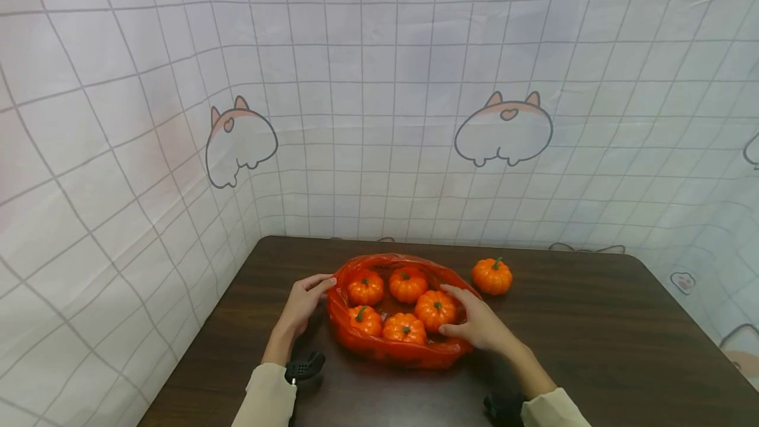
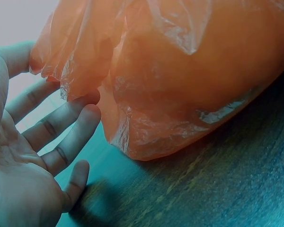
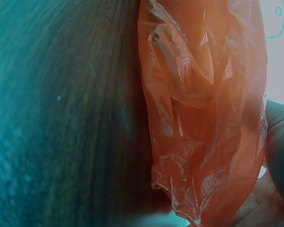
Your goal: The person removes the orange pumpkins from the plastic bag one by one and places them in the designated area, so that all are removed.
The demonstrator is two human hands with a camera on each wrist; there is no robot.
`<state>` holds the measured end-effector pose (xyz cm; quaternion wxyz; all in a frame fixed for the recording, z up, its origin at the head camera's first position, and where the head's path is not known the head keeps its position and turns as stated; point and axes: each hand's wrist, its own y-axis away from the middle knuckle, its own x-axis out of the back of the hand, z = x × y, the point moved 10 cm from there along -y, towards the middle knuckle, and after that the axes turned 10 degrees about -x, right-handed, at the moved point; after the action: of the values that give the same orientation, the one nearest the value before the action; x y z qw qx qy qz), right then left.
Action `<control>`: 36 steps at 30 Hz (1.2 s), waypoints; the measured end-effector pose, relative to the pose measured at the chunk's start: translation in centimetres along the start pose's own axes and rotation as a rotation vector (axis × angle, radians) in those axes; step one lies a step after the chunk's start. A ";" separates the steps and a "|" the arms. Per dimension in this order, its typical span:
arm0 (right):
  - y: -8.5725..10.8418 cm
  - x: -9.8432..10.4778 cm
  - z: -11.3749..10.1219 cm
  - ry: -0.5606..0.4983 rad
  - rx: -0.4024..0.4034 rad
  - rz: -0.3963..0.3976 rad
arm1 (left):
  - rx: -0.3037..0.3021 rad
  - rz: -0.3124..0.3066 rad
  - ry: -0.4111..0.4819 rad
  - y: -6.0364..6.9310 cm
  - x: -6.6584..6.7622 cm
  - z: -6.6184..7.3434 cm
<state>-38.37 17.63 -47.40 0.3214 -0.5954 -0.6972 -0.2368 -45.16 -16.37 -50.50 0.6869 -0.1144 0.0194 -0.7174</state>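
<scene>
A red-orange plastic bag stands on the table with its mouth spread wide, several small orange pumpkins inside. At the bag's left edge, my left hand pinches the rim between thumb and forefinger; in the left wrist view, the other fingers lie loosely against the plastic. Over the right rim reaches my right hand, thumb and fingers spread beside the rightmost pumpkin in the bag. In the right wrist view, the bag's wall hides most of that hand.
One more pumpkin sits on the dark wooden table, outside the bag at the back right. A white grid-patterned cloth hangs behind the table and along its left side.
</scene>
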 end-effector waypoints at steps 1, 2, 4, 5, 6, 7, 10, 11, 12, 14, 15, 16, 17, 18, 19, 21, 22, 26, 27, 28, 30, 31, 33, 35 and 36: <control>0.0 0.0 0.0 -0.001 0.001 0.003 | 0.002 0.001 0.001 0.0 0.0 0.0; 0.0 0.0 0.0 -0.001 0.002 0.005 | 0.003 0.000 0.002 0.0 0.0 0.0; 0.1 0.1 0.0 -0.004 0.004 0.010 | 0.006 0.000 0.005 0.0 -0.1 0.0; 0.1 0.1 0.0 -0.005 0.005 0.012 | 0.005 -0.003 0.006 0.0 -0.1 -0.1; 0.1 0.1 0.0 -0.008 0.006 0.014 | 0.005 -0.004 0.006 0.0 -0.1 0.0; 0.1 0.2 0.0 -0.011 0.005 0.017 | 0.005 -0.005 0.006 0.0 -0.1 -0.1; 0.1 0.3 0.0 -0.020 0.006 0.022 | 0.006 -0.004 0.008 0.0 -0.1 -0.1; 0.1 0.3 0.0 -0.021 0.007 0.023 | 0.007 -0.004 0.007 0.0 -0.1 -0.1; 0.1 0.4 -0.1 -0.024 0.008 0.024 | 0.008 -0.002 0.006 0.1 0.0 -0.1; 0.1 0.5 -0.2 -0.023 0.011 0.026 | 0.009 -0.001 0.007 0.1 0.0 -0.1; 0.2 0.6 -0.2 -0.025 0.012 0.028 | 0.010 0.000 0.009 0.1 0.0 -0.1; 0.2 0.7 -0.3 -0.024 0.012 0.028 | 0.010 0.000 0.009 0.1 0.0 -0.1; 0.2 0.8 -0.3 -0.025 0.012 0.031 | 0.011 -0.001 0.009 0.1 0.0 -0.1; 0.2 0.9 -0.4 -0.027 0.013 0.031 | 0.011 -0.002 0.010 0.1 0.0 -0.1; 0.2 1.1 -0.5 -0.030 0.012 0.030 | 0.010 -0.004 0.011 0.1 0.0 -0.1; 0.3 1.3 -0.7 -0.040 0.011 0.027 | 0.010 -0.005 0.010 0.0 0.0 -0.1; 0.3 1.4 -0.8 -0.046 0.011 0.023 | 0.009 -0.006 0.009 0.0 -0.1 0.0; 0.3 1.7 -1.3 -0.065 0.013 0.011 | 0.011 -0.004 0.010 0.0 0.0 -0.1; 0.4 1.8 -1.3 -0.069 0.012 0.010 | 0.012 -0.004 0.012 0.0 0.0 -0.2; 0.4 1.9 -1.4 -0.074 0.010 0.008 | 0.013 -0.004 0.014 0.0 0.0 -0.2; 0.4 2.0 -1.5 -0.077 0.005 0.007 | 0.014 -0.005 0.016 0.0 0.0 -0.3; 0.5 2.1 -1.5 -0.078 0.005 0.008 | 0.015 -0.005 0.017 0.0 0.0 -0.3; 0.5 2.2 -1.5 -0.082 -0.004 0.009 | 0.014 -0.005 0.015 0.0 0.0 -0.3; 0.6 2.3 -1.4 -0.085 -0.011 0.007 | 0.013 -0.006 0.010 -0.1 0.0 -0.3; 0.6 2.4 -1.4 -0.088 -0.015 0.006 | 0.012 -0.007 0.006 -0.1 0.0 -0.3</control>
<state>-37.71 18.38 -44.73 0.2868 -0.6095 -0.7072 -0.2145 -45.27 -16.38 -50.79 0.6852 -0.1081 0.0166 -0.7201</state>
